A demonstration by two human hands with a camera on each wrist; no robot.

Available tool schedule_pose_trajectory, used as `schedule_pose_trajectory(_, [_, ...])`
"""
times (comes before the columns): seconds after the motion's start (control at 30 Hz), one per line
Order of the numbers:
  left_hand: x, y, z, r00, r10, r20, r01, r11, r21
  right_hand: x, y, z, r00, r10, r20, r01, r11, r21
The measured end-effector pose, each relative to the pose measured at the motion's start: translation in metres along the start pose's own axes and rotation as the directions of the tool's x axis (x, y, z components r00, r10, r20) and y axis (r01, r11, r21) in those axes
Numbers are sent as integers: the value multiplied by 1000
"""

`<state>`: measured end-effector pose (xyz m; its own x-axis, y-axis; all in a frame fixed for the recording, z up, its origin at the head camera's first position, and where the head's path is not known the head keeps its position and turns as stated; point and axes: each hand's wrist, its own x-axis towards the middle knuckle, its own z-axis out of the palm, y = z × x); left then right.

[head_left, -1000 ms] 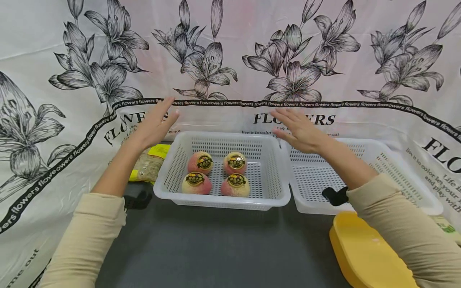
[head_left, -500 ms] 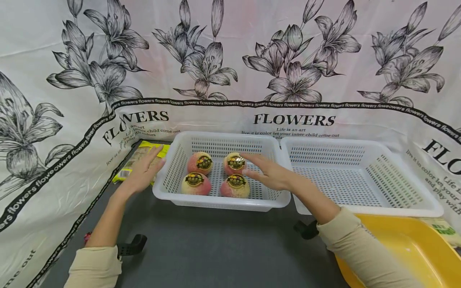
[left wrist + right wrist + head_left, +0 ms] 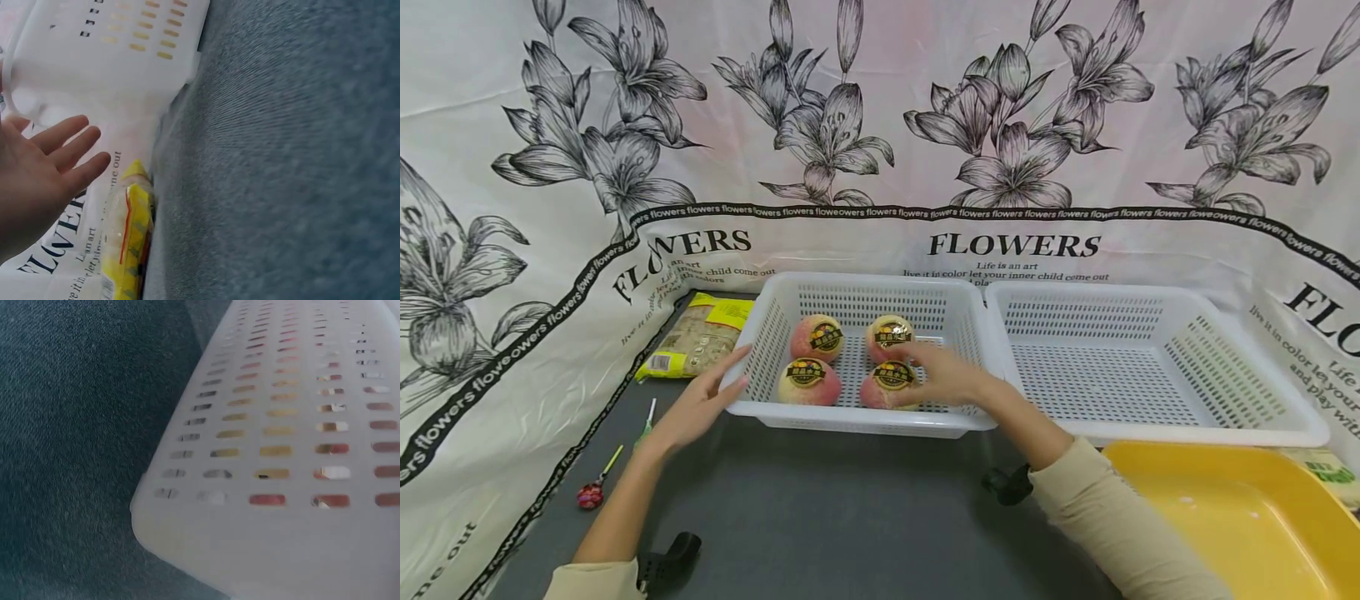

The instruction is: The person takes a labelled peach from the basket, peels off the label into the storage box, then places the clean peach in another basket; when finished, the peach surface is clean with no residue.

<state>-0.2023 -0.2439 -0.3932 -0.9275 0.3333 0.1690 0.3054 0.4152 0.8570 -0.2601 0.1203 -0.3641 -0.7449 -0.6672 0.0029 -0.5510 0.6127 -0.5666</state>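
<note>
Two pink-and-yellow peaches with black-and-gold stickers, a far left peach (image 3: 808, 337) and a near left peach (image 3: 808, 392), lie in a white perforated basket (image 3: 865, 421). Beside them are a far right peach (image 3: 887, 327) and a near right peach (image 3: 876, 389). My right hand (image 3: 947, 375) curves round the near right peach from the right, fingers at its far side and thumb at its near side. My left hand (image 3: 692, 412) has extended fingertips right at the basket's left rim; in the left wrist view its fingers (image 3: 78, 150) are spread. The right wrist view shows the basket's slotted wall (image 3: 275, 425).
A second white basket (image 3: 1150, 433) stands right of the first, with a yellow tub (image 3: 1240, 500) in front. A yellow-and-clear packet (image 3: 700, 337) lies at the left, and a red lollipop (image 3: 591, 496) near my left forearm. A flower-printed sheet (image 3: 850, 242) hangs behind.
Both hands have come down from above and behind the basket: the right to the near right peach, the left to the left rim. The peaches have stayed in place.
</note>
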Motion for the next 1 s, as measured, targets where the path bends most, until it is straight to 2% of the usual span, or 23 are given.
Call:
schedule_pose_trajectory(0.1, [-2,-1,4,1000,0,-6,0,999,-40,2,0,3,1000,-21,12,21,1000,2])
schedule_pose_trajectory(0.23, [-4,-1,6,999,-34,-8,33,996,-85,4,0,7,1000,-26,6,26,1000,-15])
schedule_pose_trajectory(0.4, [-6,-2,7,998,-54,-20,52,994,-93,7,0,12,999,-40,-12,40,999,-9])
schedule_pose_trajectory(0.57, [-7,-3,8,998,-59,-36,54,990,-132,9,1,16,999,-34,-22,33,999,-32])
schedule_pose_trajectory(0.67, [-6,-3,9,998,-51,-41,44,987,-156,9,1,16,999,-42,-25,42,999,-11])
schedule_pose_trajectory(0.83, [-4,-2,9,998,-39,-50,30,987,-157,9,2,14,999,-43,-13,43,998,36])
schedule_pose_trajectory(1.0, [-2,-2,10,998,-44,-48,36,988,-151,9,3,15,999,-42,-21,43,998,38])
